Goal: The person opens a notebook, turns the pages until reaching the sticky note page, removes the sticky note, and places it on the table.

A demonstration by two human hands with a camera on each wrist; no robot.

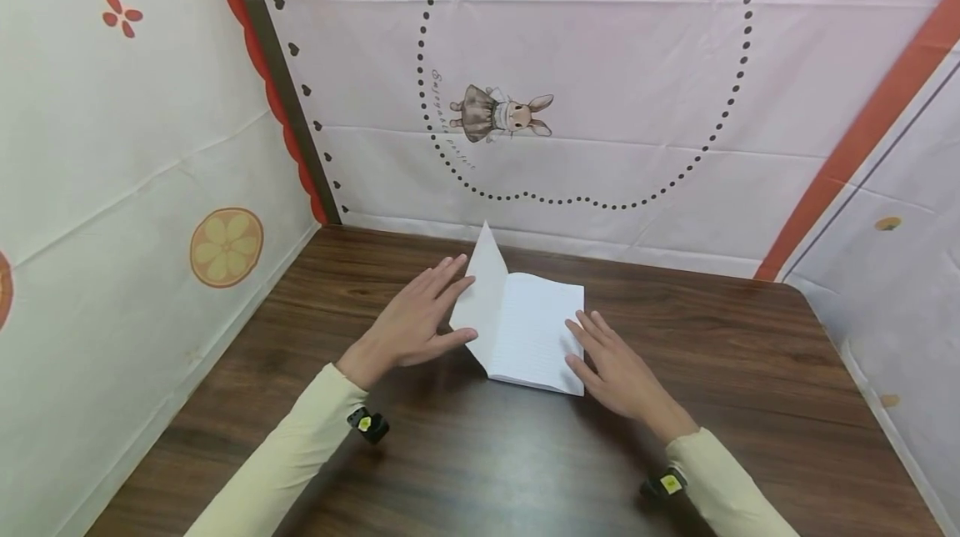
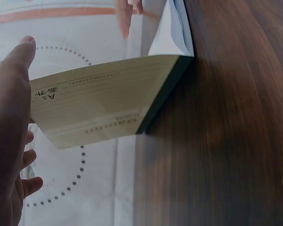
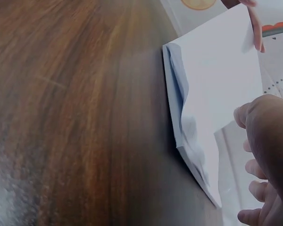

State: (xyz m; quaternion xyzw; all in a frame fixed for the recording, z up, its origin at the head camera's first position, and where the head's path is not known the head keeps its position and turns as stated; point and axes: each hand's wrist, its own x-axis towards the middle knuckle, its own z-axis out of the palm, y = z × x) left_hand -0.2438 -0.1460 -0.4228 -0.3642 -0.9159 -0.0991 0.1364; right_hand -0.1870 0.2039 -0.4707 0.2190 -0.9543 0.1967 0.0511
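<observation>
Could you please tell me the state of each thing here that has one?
Notebook: open, lying on the table.
Cover: raised, tilted up from the table.
Pages: lined, exposed.
Left hand: fingers extended, at the cover; grip unclear.
Right hand: fingers loosely extended, at the pages' right edge; contact unclear.
Wall sheet: hanging, creased.

The notebook (image 1: 536, 333) lies on the table (image 1: 517, 462) between the left hand (image 1: 412, 316) and right hand (image 1: 621, 372), a wall (image 1: 615, 103) behind it
</observation>
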